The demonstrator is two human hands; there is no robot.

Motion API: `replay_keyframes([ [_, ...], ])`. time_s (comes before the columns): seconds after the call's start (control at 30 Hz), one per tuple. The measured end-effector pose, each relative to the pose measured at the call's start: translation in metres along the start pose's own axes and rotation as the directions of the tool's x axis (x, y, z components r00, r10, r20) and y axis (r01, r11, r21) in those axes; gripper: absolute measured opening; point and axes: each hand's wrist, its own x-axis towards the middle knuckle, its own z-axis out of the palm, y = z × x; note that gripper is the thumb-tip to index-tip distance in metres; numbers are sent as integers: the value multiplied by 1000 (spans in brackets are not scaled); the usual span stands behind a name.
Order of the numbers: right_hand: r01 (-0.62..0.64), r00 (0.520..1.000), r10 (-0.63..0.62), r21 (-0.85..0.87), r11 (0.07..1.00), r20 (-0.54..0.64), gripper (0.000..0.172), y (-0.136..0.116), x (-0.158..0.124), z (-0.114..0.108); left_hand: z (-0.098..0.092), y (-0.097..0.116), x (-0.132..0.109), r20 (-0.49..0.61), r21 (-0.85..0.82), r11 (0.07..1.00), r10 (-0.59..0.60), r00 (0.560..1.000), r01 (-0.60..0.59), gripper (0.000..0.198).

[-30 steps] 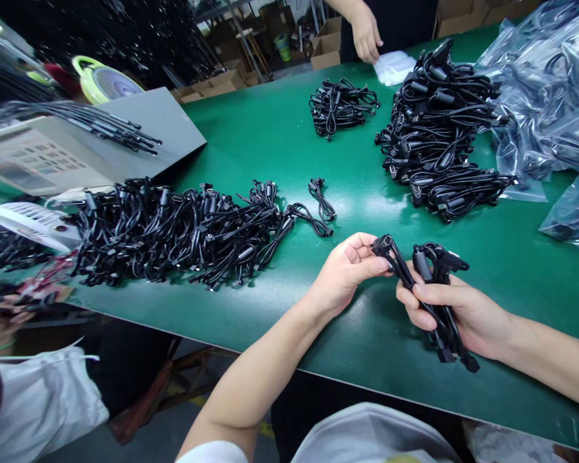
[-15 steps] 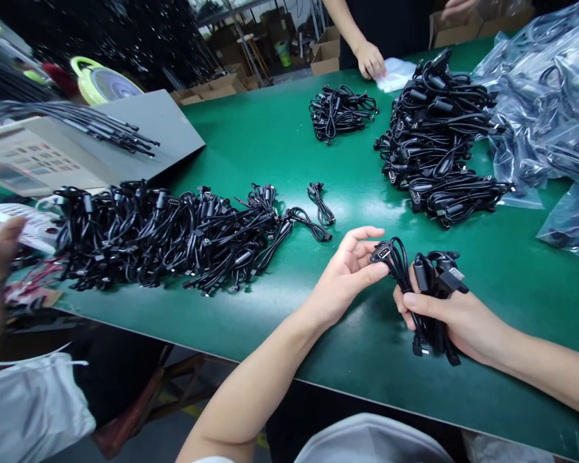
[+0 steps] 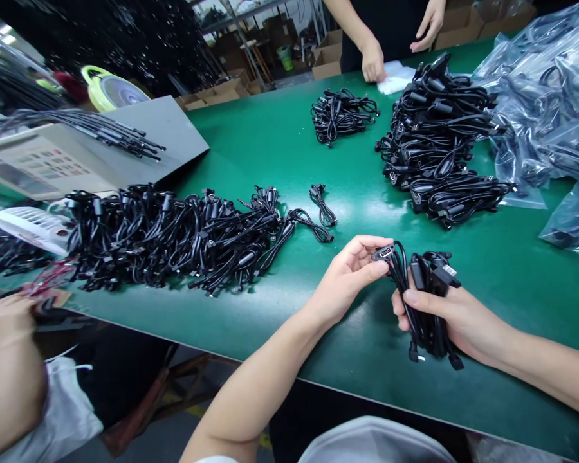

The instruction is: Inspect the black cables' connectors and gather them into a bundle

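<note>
My right hand grips a folded bundle of black cables just above the green table, plug ends sticking out below my palm. My left hand pinches a black connector at the top of that same bundle between thumb and fingers. Both hands hover near the table's front edge. A single coiled black cable lies on the table just beyond my left hand.
A long heap of black cables lies at left, a taller pile and a small pile farther back. Clear bags of cables sit at right. Another person's hands work at the far edge; a co-worker's arm is at lower left.
My right hand has drawn the bundle in and turned it more upright. My left fingers have closed on the connector. The far person's second hand has come into view.
</note>
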Motion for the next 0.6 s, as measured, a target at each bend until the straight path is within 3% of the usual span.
replay_keyframes([
  [0.2,-3,1000,4,23,1000,-15,31,0,3,-2,-2,1,1,-6,32,999,-36,999,36,34],
  [0.33,90,987,-77,86,992,-141,26,-10,8,-4,-1,1,0,-56,14,996,-85,995,86,50],
  [0.4,158,966,-130,111,981,-222,20,-18,11,-7,1,1,-1,25,43,984,-172,985,171,44],
  [0.5,226,933,-179,124,966,-311,12,-31,12,-13,7,-2,-4,202,111,948,-314,928,297,36],
  [0.6,285,905,-228,114,952,-358,11,-37,12,-14,13,-4,-7,187,155,944,-319,929,293,34],
])
